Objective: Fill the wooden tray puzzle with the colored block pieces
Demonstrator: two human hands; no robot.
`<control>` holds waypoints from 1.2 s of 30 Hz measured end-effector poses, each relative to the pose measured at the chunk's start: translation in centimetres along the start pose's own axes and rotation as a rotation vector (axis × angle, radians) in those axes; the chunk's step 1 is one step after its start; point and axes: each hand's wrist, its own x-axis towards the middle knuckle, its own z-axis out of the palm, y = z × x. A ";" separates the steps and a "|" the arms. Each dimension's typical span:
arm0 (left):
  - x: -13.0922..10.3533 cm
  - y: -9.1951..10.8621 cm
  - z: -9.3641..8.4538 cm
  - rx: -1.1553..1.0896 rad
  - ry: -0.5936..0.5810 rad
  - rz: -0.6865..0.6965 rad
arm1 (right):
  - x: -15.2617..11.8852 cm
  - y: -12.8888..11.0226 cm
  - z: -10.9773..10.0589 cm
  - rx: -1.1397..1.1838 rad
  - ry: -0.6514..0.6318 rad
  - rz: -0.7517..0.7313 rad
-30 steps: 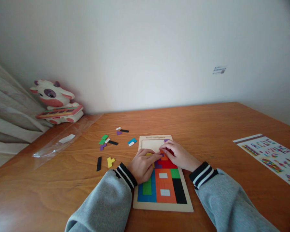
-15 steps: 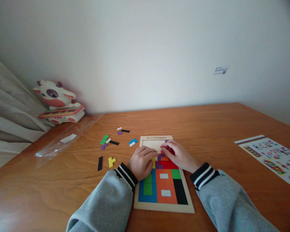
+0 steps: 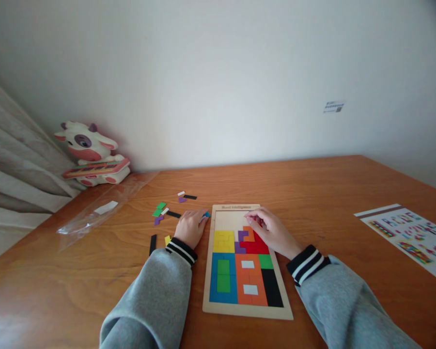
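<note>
A pale wooden puzzle board (image 3: 247, 311) lies on the table, its lower part filled with blue, green, orange, white, yellow, purple, red and black pieces. My left hand (image 3: 192, 228) is just left of the board, its fingers closed on a blue piece (image 3: 206, 214) that is partly hidden. Over the board's upper right, my right hand (image 3: 272, 231) has its fingertips pinched together; what they hold, if anything, is hidden. Bare wood (image 3: 228, 219) shows in the upper part of the board.
Loose green (image 3: 157, 212), purple (image 3: 159, 220), black (image 3: 152, 244) and yellow (image 3: 167, 240) pieces lie left of the board. A clear plastic bag (image 3: 90, 218) and a cow toy (image 3: 96, 160) are farther left. A printed sheet (image 3: 410, 237) lies at the right.
My left hand has moved left off the board to the blue piece, uncovering the yellow pieces. The purple piece near my right fingertips no longer shows. The view has shifted slightly.
</note>
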 end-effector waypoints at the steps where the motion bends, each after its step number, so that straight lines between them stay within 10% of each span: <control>1: 0.0 0.0 0.0 -0.019 0.009 -0.007 | 0.0 0.0 0.0 -0.001 -0.002 0.002; 26: 0.2 1.3 0.0 -0.314 0.190 -0.024 | -0.3 -0.4 0.4 -0.186 -0.175 -0.080; 31: -0.2 4.0 -0.2 -0.698 0.226 -0.143 | -0.2 -0.5 0.3 -0.094 -0.030 -0.142; 36: -1.0 7.4 0.1 -1.189 0.024 -0.314 | -0.2 -1.6 0.2 -0.043 -0.013 -0.284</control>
